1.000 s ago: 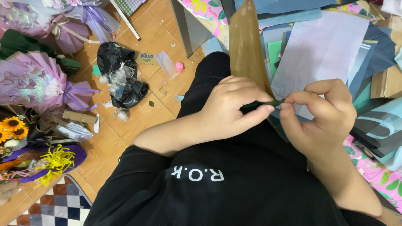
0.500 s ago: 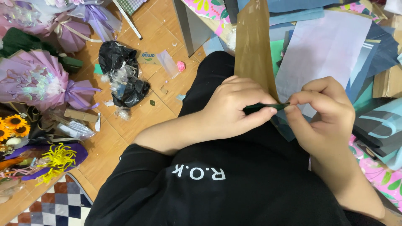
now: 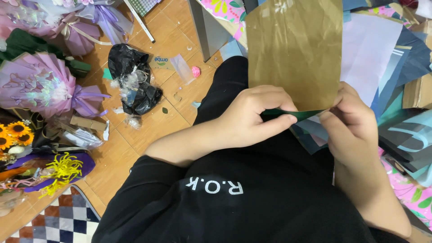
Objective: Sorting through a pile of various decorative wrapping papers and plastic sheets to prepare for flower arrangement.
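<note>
An orange tiled floor (image 3: 135, 148) spreads on the left, strewn with purple paper-wrapped bouquets (image 3: 40, 87), a crumpled black plastic bag (image 3: 135, 83) and a small bunch of yellow sunflowers (image 3: 11, 132). On the right lies a loose pile of blue and grey paper sheets (image 3: 405, 67). In the middle stands a flat olive-gold sheet of crinkled wrapping paper (image 3: 294, 49), upright above the lap. Its lower edge meets a narrow dark green strip of paper (image 3: 292, 114), stretched level between both hands. The left hand (image 3: 256, 117) pinches the strip's left end between thumb and forefinger; the right hand (image 3: 353, 128) pinches its right end, fingers closed tight.
</note>
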